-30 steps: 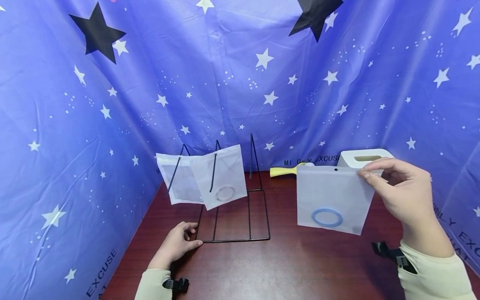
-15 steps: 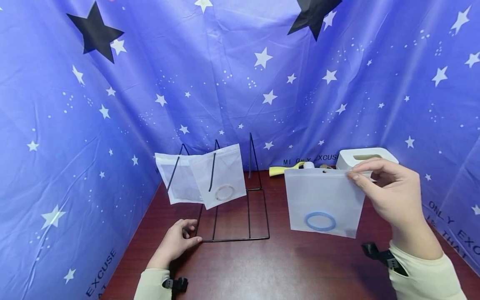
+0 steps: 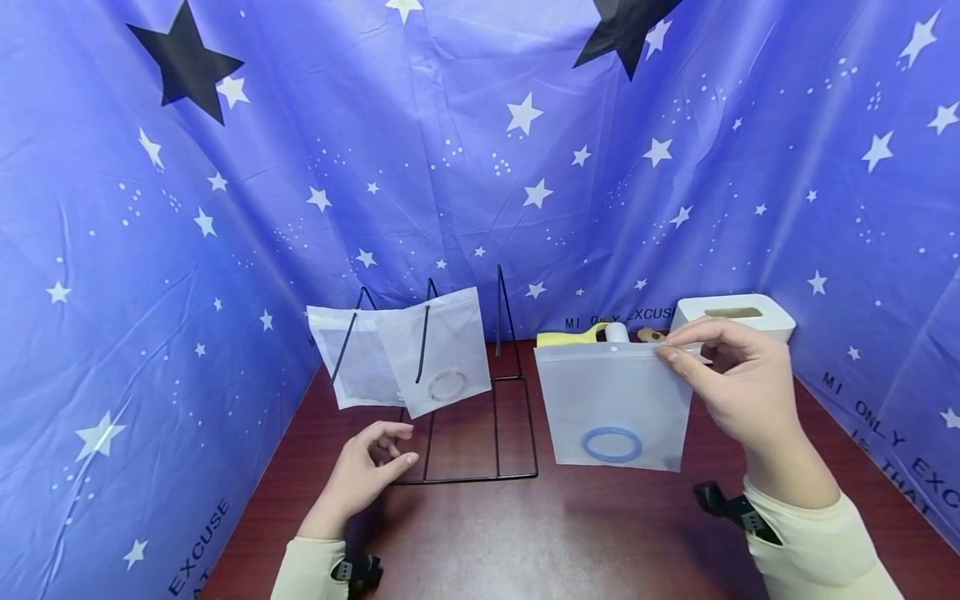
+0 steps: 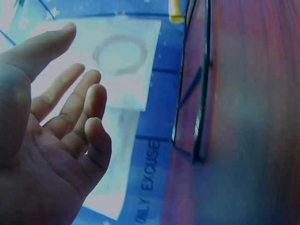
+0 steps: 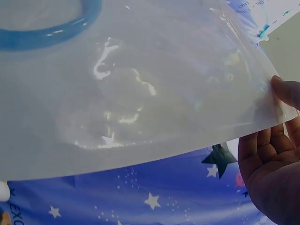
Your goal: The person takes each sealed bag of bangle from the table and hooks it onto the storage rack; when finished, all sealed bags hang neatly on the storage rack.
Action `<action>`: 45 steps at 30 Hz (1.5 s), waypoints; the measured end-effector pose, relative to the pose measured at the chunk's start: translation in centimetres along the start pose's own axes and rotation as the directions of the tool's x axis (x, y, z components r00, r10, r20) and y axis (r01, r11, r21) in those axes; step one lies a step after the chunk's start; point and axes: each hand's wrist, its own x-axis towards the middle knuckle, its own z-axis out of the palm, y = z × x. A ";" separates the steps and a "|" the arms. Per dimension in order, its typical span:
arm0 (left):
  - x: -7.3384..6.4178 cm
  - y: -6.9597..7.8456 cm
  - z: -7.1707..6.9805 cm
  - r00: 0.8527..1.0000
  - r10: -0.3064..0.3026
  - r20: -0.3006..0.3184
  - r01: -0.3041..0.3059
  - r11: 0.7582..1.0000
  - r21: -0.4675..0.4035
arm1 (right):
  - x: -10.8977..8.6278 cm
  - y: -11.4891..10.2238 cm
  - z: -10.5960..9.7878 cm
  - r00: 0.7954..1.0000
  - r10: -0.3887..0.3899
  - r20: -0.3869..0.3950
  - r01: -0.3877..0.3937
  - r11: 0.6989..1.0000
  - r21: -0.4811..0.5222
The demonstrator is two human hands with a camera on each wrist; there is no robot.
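Between thumb and fingers my right hand [image 3: 738,379] pinches the top right corner of a frosted zip bag [image 3: 652,392]; a blue ring, like a bangle [image 3: 612,444], lies in its lower part. The bag hangs upright above the table, right of a black wire rack [image 3: 517,478]. On the rack's left and middle prongs hang two more bags; the front bag [image 3: 457,333] has a pale ring in it, the rear bag [image 3: 352,358] is partly covered. My left hand [image 3: 363,467], fingers loosely bent and holding nothing, hovers by the rack's front left corner. The right prong [image 3: 500,317] bears no bag.
Behind the held bag lie a yellow-handled object [image 3: 566,338] and a white cylinder [image 3: 617,332], partly hidden. A white box with a slot [image 3: 776,317] stands at the back right. A blue star-print curtain [image 3: 450,167] surrounds the dark red table [image 3: 517,550].
My right hand has carried the bag with the blue ring leftward, nearer the rack. My left hand has come off the rack's front left corner and lifted slightly.
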 end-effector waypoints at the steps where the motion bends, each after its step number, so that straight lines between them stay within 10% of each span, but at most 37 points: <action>1: 0.1 0.4 0.1 1.000 0.008 0.001 -0.008 1.000 -0.009 | 0.0 0.1 0.2 1.000 0.001 0.005 -0.001 1.000 0.002; 11: 1.1 3.0 2.1 0.995 0.100 0.005 -0.098 0.987 -0.130 | 0.5 1.1 2.1 0.999 -0.032 0.019 0.033 0.999 -0.021; 28: 2.2 7.3 7.3 0.983 0.107 0.147 -0.068 0.966 -0.248 | 0.4 2.7 5.1 1.000 -0.002 -0.024 0.002 1.000 0.002; 45: 1.3 6.2 9.3 0.990 0.022 0.139 0.007 0.979 -0.205 | -1.2 3.7 8.4 0.997 0.046 -0.055 -0.049 0.998 -0.048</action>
